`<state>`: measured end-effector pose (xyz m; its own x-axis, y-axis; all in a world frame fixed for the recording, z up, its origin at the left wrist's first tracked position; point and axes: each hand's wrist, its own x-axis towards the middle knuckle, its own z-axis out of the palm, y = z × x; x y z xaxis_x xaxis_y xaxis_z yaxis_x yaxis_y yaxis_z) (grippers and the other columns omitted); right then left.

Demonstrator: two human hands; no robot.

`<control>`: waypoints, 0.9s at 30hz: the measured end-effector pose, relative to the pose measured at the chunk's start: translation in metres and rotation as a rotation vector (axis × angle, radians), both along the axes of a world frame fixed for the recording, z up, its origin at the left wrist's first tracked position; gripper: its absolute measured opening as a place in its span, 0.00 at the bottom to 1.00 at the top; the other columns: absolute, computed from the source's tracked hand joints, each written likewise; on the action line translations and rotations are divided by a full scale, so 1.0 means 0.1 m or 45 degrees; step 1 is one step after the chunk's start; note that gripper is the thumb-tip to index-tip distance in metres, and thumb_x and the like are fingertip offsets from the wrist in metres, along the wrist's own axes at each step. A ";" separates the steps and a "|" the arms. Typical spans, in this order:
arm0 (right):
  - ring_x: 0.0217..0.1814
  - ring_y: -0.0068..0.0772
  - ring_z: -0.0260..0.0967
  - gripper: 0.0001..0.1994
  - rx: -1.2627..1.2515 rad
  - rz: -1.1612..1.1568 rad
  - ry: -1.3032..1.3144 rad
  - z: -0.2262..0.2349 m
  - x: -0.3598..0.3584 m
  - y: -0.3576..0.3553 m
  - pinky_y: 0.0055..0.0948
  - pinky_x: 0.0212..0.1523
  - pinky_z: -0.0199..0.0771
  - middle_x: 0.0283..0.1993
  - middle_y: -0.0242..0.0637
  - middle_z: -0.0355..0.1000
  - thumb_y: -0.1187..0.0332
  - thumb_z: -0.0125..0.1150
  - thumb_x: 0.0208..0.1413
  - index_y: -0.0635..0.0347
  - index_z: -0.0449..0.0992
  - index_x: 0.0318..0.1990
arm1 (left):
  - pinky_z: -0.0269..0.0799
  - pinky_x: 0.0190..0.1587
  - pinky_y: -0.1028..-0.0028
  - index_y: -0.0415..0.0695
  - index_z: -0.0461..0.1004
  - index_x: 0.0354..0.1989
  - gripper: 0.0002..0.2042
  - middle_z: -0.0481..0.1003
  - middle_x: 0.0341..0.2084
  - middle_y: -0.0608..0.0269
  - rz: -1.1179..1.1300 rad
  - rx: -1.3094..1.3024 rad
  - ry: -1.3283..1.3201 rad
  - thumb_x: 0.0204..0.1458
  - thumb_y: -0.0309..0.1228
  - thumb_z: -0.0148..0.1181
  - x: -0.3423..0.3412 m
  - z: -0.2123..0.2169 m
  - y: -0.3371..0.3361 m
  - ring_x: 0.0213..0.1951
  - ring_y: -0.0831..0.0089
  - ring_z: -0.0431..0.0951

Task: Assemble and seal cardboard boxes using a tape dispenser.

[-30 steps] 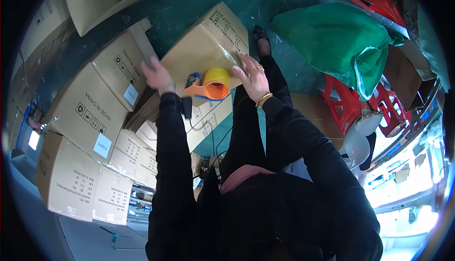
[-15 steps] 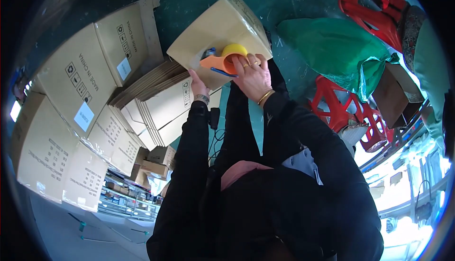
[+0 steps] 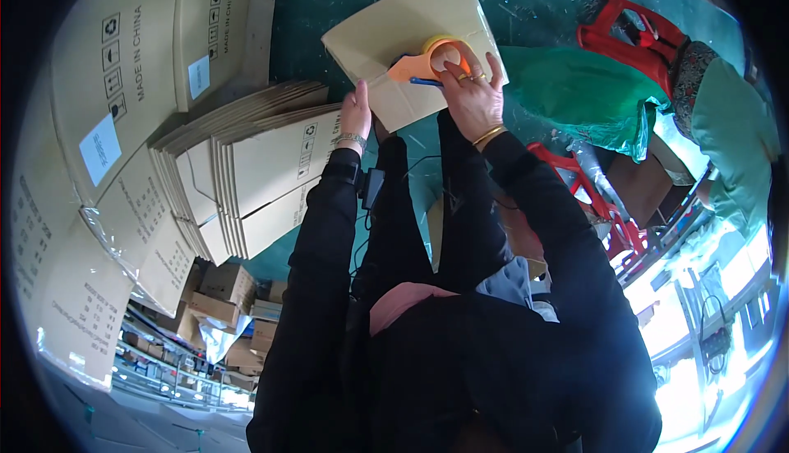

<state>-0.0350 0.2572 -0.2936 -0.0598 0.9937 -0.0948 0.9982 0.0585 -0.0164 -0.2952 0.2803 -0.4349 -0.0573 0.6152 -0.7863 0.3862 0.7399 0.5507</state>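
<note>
A brown cardboard box (image 3: 386,21) stands in front of my legs, one broad face turned up to me. My left hand (image 3: 356,114) holds its near left edge, thumb up along the side and the other fingers mostly hidden. Over the box face, my right hand (image 3: 474,106) grips an orange tape dispenser (image 3: 408,67) with a blue edge. Its fingers bend over the tape roll (image 3: 446,57), and the dispenser lies against the cardboard. Whether tape is stuck down under it, I cannot tell.
At left stand large printed cartons (image 3: 99,124) and a stack of flattened cartons (image 3: 263,161). To the right lie a green plastic bag (image 3: 575,91), red plastic stools (image 3: 629,38) and an open brown box (image 3: 649,177). The floor (image 3: 345,1) is dark green.
The box has tilted, so its right side face no longer shows. Both hands and the dispenser sit further up and right in the view, which has itself shifted.
</note>
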 end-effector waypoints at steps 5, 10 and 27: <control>0.63 0.35 0.69 0.11 0.091 -0.026 0.500 0.63 -0.17 -0.28 0.52 0.69 0.52 0.43 0.28 0.78 0.64 0.70 0.51 0.54 0.79 0.41 | 0.67 0.62 0.61 0.39 0.69 0.64 0.27 0.73 0.60 0.52 -0.118 0.677 -0.590 0.62 0.42 0.61 0.07 1.20 0.42 0.61 0.62 0.72; 0.49 0.38 0.77 0.14 -0.080 -0.002 0.900 1.21 -0.45 -0.59 0.48 0.67 0.57 0.39 0.34 0.79 0.65 0.75 0.47 0.59 0.79 0.39 | 0.66 0.62 0.67 0.43 0.68 0.67 0.24 0.72 0.60 0.56 -0.534 0.391 -1.158 0.63 0.33 0.60 -0.32 2.03 0.64 0.60 0.67 0.72; 0.41 0.46 0.78 0.16 -0.075 0.265 1.238 1.24 -0.58 -0.71 0.44 0.54 0.74 0.33 0.44 0.77 0.70 0.77 0.40 0.66 0.77 0.34 | 0.71 0.48 0.80 0.39 0.76 0.44 0.06 0.75 0.37 0.69 -0.575 -0.050 -1.169 0.66 0.28 0.56 -0.34 2.14 0.19 0.40 0.83 0.74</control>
